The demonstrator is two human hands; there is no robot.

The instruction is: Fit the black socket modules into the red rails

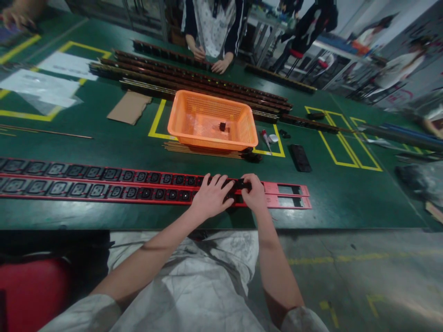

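Two long red power strips (104,200) lie side by side along the near edge of the table, with rows of black outlet sockets (94,172) set in them. My left hand (212,198) rests flat across both strips near their right part, fingers spread. Just to its right, my right hand (254,192) is closed, thumb and fingers pinching a small black socket (241,184) at the far strip. The fingers hide part of that piece and I cannot tell how deep it sits. Rectangular cutouts (290,189) show at the strips' right ends.
An orange basket (212,142) holding one small black piece (222,126) stands beyond the strips. Nearby are a screwdriver (266,140), a black phone (300,158), thin rods (204,150) and cardboard (128,107). Long dark rails (194,76) lie farther back, before a co-worker's hands (221,64).
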